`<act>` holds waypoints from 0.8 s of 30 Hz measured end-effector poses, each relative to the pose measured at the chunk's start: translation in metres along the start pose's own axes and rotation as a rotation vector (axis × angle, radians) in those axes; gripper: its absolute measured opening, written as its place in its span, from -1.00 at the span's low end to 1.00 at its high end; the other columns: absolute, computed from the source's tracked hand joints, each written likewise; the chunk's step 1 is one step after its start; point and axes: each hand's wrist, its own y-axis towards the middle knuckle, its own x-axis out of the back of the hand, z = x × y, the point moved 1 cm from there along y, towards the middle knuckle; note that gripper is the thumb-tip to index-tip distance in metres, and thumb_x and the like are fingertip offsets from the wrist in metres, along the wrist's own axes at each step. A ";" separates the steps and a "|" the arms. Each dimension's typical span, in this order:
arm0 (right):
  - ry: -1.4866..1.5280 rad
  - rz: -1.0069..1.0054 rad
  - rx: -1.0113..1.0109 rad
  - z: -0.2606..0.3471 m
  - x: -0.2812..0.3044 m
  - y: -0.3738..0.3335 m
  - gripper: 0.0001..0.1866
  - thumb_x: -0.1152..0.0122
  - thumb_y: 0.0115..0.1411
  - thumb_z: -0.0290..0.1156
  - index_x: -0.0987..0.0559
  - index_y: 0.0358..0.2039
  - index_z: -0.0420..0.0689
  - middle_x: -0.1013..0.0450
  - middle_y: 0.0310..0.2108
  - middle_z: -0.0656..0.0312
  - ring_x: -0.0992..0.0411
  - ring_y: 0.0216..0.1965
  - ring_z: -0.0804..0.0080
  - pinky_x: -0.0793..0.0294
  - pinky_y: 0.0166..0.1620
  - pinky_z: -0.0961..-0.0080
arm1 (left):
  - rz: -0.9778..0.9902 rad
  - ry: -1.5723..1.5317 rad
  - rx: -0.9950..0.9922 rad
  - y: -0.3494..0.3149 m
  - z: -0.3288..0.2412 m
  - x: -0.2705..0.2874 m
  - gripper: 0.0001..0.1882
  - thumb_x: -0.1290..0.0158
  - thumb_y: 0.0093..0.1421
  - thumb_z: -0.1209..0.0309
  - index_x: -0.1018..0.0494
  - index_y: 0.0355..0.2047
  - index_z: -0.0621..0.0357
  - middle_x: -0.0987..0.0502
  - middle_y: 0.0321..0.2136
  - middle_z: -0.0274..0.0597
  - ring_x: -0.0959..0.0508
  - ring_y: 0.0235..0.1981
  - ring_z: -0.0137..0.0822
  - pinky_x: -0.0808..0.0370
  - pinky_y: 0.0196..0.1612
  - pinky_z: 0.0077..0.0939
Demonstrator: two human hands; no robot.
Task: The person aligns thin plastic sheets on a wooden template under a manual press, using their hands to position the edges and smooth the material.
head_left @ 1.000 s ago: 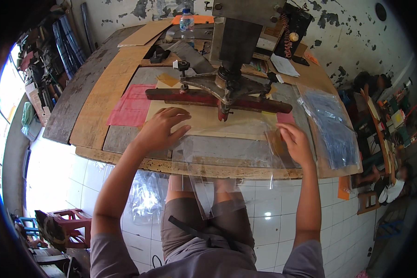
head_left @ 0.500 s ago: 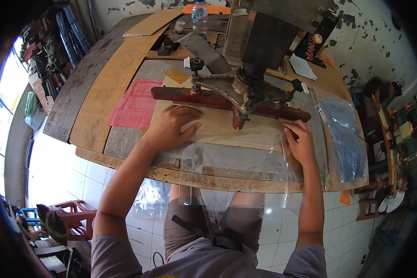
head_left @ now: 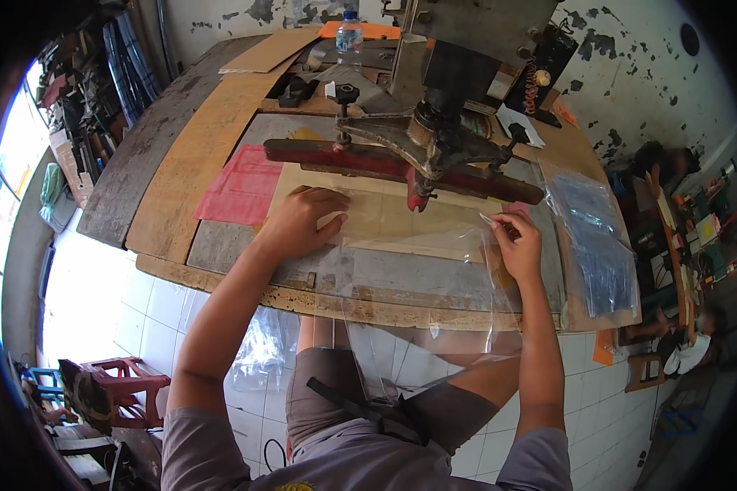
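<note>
A clear plastic sheet spreads over the work plate and hangs past the table's front edge above my lap. Between finger and thumb, my right hand pinches its far right corner, slightly raised. My left hand lies on the pale yellow sheet, fingers together and thumb apart, beside the plastic's left edge. Beyond both hands the press's red bar spans the yellow sheet. Its dark metal bracket has a black knob at each end.
A pink sheet lies left of my left hand. At the right is a stack of clear plastic pieces. A water bottle and cardboard are at the back. A red stool stands at lower left.
My right hand has shifted slightly left, lifting the plastic's corner. The sheet's hanging part has swung, and my right leg has moved outward. My left hand stays nearly in place.
</note>
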 end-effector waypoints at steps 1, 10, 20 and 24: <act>0.055 -0.037 0.003 0.000 0.001 0.000 -0.89 -0.36 0.28 -0.55 -0.71 -0.19 -0.23 -0.58 -0.30 0.23 -0.52 -0.37 0.52 -0.48 -0.29 0.58 | 0.001 -0.001 -0.007 0.001 -0.001 0.000 -0.77 -0.20 0.25 0.42 -0.69 -0.11 0.17 -0.71 -0.04 -0.12 -0.66 0.02 -0.06 -0.55 0.15 -0.15; 0.320 -0.125 -0.037 0.019 0.026 -0.022 -0.88 -0.31 0.34 -0.54 -0.69 -0.15 -0.28 -0.54 -0.27 0.31 -0.47 -0.35 0.63 -0.45 -0.27 0.64 | -0.003 -0.062 0.057 -0.006 -0.002 0.008 -0.67 -0.23 0.24 0.35 -0.63 0.00 0.16 -0.65 0.06 -0.07 -0.62 0.08 -0.02 -0.51 0.19 -0.12; 0.286 -0.409 -0.071 0.040 0.024 -0.121 -0.89 -0.19 0.43 -0.58 -0.63 -0.09 -0.23 -0.47 -0.13 0.22 -0.47 -0.31 0.58 -0.47 -0.27 0.65 | -0.126 -0.476 0.355 -0.050 -0.080 0.003 -0.48 -0.26 0.29 0.37 -0.43 0.21 0.26 -0.62 0.08 -0.03 -0.55 0.21 -0.21 -0.41 0.28 -0.26; 0.249 -0.376 -0.066 0.042 0.018 -0.118 -0.88 -0.17 0.44 -0.60 -0.61 -0.07 -0.26 -0.46 -0.12 0.19 -0.50 -0.34 0.53 -0.55 -0.28 0.57 | -0.191 -0.872 0.541 -0.058 -0.087 -0.004 -0.50 -0.21 0.33 0.53 -0.37 0.24 0.28 -0.69 -0.19 -0.17 -0.64 -0.03 -0.41 -0.47 0.12 -0.47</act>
